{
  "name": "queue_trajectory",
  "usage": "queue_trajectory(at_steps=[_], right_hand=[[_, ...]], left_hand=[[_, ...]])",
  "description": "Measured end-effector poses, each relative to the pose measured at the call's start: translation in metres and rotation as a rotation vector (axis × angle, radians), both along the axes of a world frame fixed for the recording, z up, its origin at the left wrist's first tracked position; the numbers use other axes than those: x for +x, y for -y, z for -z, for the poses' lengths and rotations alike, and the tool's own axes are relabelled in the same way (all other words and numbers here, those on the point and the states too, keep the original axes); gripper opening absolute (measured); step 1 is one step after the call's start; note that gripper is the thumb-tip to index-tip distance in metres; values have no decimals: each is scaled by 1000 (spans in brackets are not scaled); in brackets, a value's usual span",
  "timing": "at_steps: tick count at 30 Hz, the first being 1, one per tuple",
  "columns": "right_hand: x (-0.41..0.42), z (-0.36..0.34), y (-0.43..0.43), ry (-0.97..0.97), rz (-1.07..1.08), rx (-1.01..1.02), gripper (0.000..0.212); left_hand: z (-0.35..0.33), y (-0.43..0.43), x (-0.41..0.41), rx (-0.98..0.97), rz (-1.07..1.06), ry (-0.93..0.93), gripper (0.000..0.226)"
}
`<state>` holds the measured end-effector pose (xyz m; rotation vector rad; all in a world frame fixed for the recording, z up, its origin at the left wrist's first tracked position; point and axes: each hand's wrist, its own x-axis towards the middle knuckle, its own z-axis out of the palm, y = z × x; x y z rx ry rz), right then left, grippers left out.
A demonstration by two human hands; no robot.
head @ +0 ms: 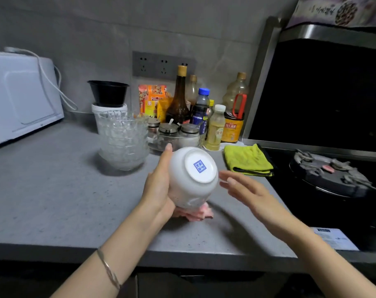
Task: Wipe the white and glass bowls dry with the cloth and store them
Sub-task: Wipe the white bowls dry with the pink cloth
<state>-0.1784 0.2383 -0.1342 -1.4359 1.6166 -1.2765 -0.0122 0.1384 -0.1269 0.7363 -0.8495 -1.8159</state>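
My left hand (159,181) holds a white bowl (193,179) tipped on its side above the grey counter, its base with a blue square mark facing me. A pink cloth (195,214) lies crumpled on the counter just under the bowl. My right hand (242,188) hovers open to the right of the bowl, fingers spread, not touching it. A stack of several glass bowls (123,140) stands upright on the counter behind and to the left.
A yellow-green cloth (248,160) lies folded at the right by the black stove (331,175). Sauce bottles and spice jars (195,117) line the back wall. A black bowl (108,92) tops a white container. A white microwave (21,95) stands at the left.
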Motion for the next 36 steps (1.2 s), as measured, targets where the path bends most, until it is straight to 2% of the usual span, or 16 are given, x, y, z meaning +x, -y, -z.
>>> queue_trajectory(at_steps=[3,6,10,12,17,20,22,26,28,31,33,36], right_hand=[[-18,-12,-24,370,-53,68,39],[-41,-12,-60,635,-32,100,46],[-85,6,-126,875,8,-4,69],[-105,14,-160,921,65,-32,74],[-155,35,-248,944,283,-88,75],[-182,51,-298,844,408,-76,71],[-205,68,-326,813,490,-34,74],[-254,107,-364,793,623,103,81],[-278,127,-374,806,688,167,75],[-314,156,-376,768,782,275,29],[-338,176,-369,744,864,349,23],[-370,203,-351,711,910,450,28]], left_hand=[[0,-27,-34,-17,128,24,57],[1,-61,-67,-51,339,-9,56],[10,-109,-119,-81,587,3,39],[19,-130,-147,-102,681,44,42],[55,-190,-218,-203,865,208,52],[85,-224,-254,-255,926,319,51],[109,-243,-273,-336,935,411,43],[173,-264,-290,-635,904,590,21],[207,-264,-298,-839,916,719,33],[249,-257,-316,-1142,933,897,65],[269,-255,-330,-1247,920,966,94],[287,-253,-352,-1335,911,1069,103]])
